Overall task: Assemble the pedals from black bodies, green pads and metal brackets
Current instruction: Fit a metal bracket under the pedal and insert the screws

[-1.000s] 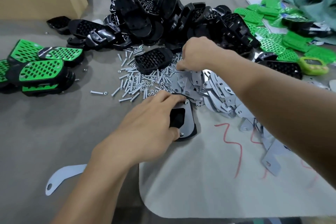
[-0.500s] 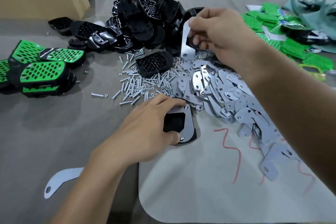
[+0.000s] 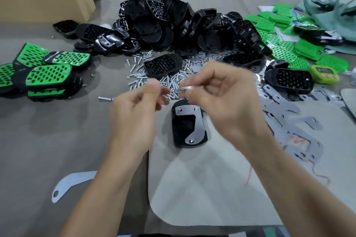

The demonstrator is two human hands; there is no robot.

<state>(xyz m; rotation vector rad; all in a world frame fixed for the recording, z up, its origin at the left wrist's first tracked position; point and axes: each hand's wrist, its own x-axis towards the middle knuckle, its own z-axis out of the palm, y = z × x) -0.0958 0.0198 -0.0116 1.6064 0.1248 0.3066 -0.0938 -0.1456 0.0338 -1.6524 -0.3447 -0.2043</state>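
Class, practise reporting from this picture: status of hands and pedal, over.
Right hand pinches thin metal piece; left hand beside it, grip blurred. Black body with bracket lies untouched below. Screw pile just behind, not blocking.

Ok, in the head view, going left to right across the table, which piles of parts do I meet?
Finished green-padded pedals → heap of black bodies → loose green pads.

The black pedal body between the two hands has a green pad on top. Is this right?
No. The head view shows a metal bracket, not a green pad, on top of the black pedal body between the left hand and the right hand.
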